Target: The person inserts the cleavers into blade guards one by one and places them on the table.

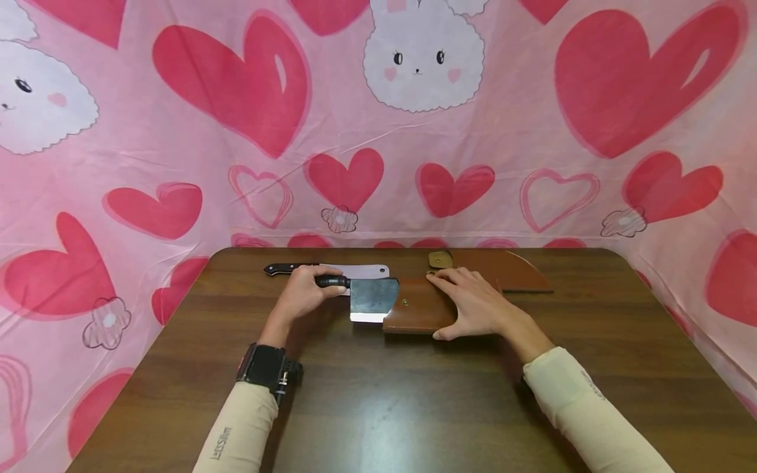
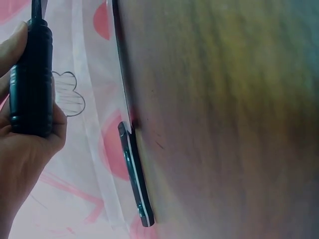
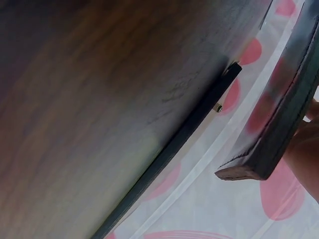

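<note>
My left hand [image 1: 303,289] grips the black handle [image 2: 31,82] of a cleaver, whose dark blade [image 1: 374,297] with a bright lower edge points right. A brown leather sheath [image 1: 421,307] is held by my right hand [image 1: 478,305], thumb at its lower edge and fingers near its top. The blade's far end meets the sheath's curved left edge; how much blade lies inside is hidden. Both are raised off the table. In the right wrist view the held sheath [image 3: 284,119] appears edge-on, with only a little of the hand at the right.
Behind the left hand, a second knife [image 1: 363,270] with a riveted black handle [image 2: 137,179] lies on the wooden table [image 1: 367,394]. Another brown sheath [image 1: 491,266] with a snap flap lies at the back right. A pink heart-print cloth [image 1: 355,125] hangs behind.
</note>
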The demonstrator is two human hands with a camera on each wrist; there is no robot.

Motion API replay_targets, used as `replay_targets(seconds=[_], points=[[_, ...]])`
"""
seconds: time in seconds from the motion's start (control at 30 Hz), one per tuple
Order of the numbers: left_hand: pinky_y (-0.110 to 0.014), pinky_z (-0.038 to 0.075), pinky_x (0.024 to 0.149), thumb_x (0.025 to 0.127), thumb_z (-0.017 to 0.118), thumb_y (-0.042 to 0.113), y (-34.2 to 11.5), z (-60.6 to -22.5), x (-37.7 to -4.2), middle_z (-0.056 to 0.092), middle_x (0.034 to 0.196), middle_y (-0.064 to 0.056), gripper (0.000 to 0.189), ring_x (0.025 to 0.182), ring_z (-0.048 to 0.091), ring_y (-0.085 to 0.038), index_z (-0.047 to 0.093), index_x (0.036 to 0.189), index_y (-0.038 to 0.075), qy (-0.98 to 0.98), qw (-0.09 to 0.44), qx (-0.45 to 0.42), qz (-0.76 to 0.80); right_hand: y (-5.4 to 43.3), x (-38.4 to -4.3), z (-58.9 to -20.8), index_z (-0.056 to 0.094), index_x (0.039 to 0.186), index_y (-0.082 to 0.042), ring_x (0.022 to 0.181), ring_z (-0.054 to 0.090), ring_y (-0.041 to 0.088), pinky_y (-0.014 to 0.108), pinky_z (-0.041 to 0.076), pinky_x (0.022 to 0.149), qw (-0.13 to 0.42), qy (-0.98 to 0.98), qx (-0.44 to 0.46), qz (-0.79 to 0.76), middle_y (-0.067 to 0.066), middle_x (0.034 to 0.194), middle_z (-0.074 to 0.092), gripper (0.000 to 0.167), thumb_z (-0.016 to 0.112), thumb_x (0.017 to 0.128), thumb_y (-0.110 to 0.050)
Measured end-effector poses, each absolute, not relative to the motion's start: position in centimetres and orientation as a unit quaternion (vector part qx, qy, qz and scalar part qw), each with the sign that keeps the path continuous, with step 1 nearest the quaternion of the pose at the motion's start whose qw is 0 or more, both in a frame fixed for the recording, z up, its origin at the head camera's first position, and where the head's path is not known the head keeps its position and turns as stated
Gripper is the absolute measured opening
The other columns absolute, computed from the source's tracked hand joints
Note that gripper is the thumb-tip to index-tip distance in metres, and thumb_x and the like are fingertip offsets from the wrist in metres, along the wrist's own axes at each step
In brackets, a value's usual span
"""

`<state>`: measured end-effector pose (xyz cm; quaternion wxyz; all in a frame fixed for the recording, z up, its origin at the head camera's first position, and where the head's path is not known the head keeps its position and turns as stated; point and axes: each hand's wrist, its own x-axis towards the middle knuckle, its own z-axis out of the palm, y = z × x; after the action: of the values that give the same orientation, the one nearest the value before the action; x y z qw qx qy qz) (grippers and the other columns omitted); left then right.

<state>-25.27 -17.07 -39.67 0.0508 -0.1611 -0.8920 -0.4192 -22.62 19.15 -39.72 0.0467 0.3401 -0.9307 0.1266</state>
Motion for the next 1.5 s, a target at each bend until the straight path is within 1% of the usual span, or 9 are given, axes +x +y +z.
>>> replay_targets(seconds=[0.37, 0.53, 0.8, 0.93, 1.13, 1.5], points=[[-0.039, 0.054, 0.084, 0.084, 0.085, 0.017, -16.6, -39.6, -25.1, 0.073, 0.11, -0.011, 0.032, 0.095, 0.067, -0.024, 0.077, 0.112, 0.005, -0.893, 0.039, -0.16, -0.42, 18.6, -22.6, -39.6, 0.045, 0.153, -0.01, 0.126, 0.046, 0.033, 0.06, 0.037, 0.104, 0.041, -0.93, 0.343, 0.126, 0.012, 0.145, 0.049, 0.107, 0.08, 0.068, -0.066], [-0.04, 0.054, 0.084, 0.083, 0.085, 0.016, -16.4, -39.6, -25.2, 0.073, 0.11, -0.011, 0.032, 0.096, 0.067, -0.024, 0.077, 0.112, 0.004, -0.893, 0.044, -0.157, -0.42, 18.4, -22.7, -39.6, 0.045, 0.154, -0.011, 0.126, 0.045, 0.033, 0.059, 0.036, 0.104, 0.036, -0.932, 0.339, 0.123, 0.011, 0.145, 0.049, 0.108, 0.079, 0.068, -0.068], [-0.039, 0.054, 0.081, 0.083, 0.086, 0.017, -16.3, -39.5, -25.1, 0.073, 0.11, -0.012, 0.037, 0.093, 0.066, -0.024, 0.076, 0.115, 0.002, -0.892, 0.042, -0.151, -0.424, 18.2, -22.8, -39.6, 0.046, 0.152, -0.008, 0.127, 0.044, 0.034, 0.06, 0.035, 0.105, 0.042, -0.929, 0.347, 0.126, 0.012, 0.146, 0.048, 0.108, 0.079, 0.068, -0.067], [-0.038, 0.053, 0.081, 0.082, 0.086, 0.018, -16.0, -39.6, -25.2, 0.073, 0.11, -0.012, 0.036, 0.093, 0.065, -0.024, 0.076, 0.114, 0.003, -0.893, 0.044, -0.15, -0.423, 18.1, -22.7, -39.5, 0.046, 0.152, -0.008, 0.128, 0.044, 0.034, 0.061, 0.035, 0.106, 0.04, -0.928, 0.347, 0.128, 0.012, 0.146, 0.048, 0.108, 0.079, 0.067, -0.067], [-0.035, 0.052, 0.08, 0.082, 0.087, 0.02, -15.6, -39.7, -25.2, 0.073, 0.109, -0.011, 0.036, 0.093, 0.064, -0.022, 0.077, 0.112, 0.004, -0.893, 0.045, -0.153, -0.422, 17.9, -22.6, -39.4, 0.046, 0.152, -0.009, 0.131, 0.043, 0.037, 0.064, 0.03, 0.109, 0.03, -0.929, 0.345, 0.131, 0.013, 0.146, 0.049, 0.107, 0.078, 0.068, -0.066], [-0.034, 0.052, 0.077, 0.082, 0.087, 0.018, -15.3, -39.8, -25.4, 0.074, 0.106, -0.01, 0.033, 0.089, 0.064, -0.021, 0.078, 0.11, 0.005, -0.889, 0.052, -0.15, -0.43, 17.6, -22.8, -39.5, 0.046, 0.152, -0.009, 0.131, 0.042, 0.033, 0.061, 0.032, 0.109, 0.038, -0.928, 0.347, 0.129, 0.013, 0.145, 0.049, 0.106, 0.078, 0.069, -0.066]])
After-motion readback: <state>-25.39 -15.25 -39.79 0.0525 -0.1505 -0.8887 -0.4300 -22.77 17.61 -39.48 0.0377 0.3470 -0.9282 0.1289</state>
